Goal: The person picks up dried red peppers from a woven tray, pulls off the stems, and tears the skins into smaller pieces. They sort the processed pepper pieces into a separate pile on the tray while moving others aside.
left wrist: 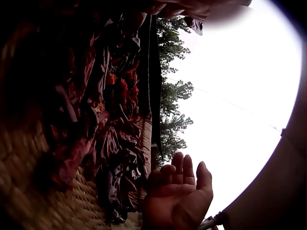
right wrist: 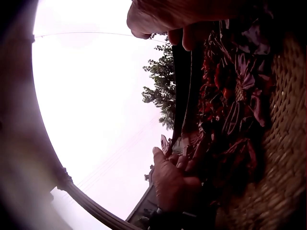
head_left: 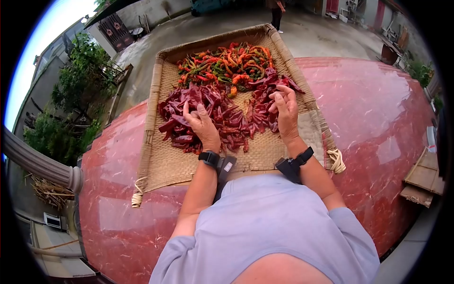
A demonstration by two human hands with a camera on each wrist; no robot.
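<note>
Dark red dried chilies [head_left: 227, 118] lie heaped on a woven tray [head_left: 179, 173]. My left hand [head_left: 204, 128] is over the left part of the heap; in the right wrist view, a dried chili [right wrist: 165, 143] shows at the fingertips of this left hand [right wrist: 175, 184], apparently pinched. That chili [left wrist: 194, 25] also shows at the top of the left wrist view. Raised above the heap's right side, my right hand [head_left: 287, 116] has loosely bent fingers. In the left wrist view its palm [left wrist: 177, 203] faces up with nothing in it.
Brighter red, orange and green chilies [head_left: 224, 64] lie across the tray's far part. The tray rests on a glossy red surface [head_left: 359, 118]. A person [head_left: 276, 14] stands on the paving beyond, plants [head_left: 78, 80] grow at the left, and flattened cardboard [head_left: 425, 173] is at the right.
</note>
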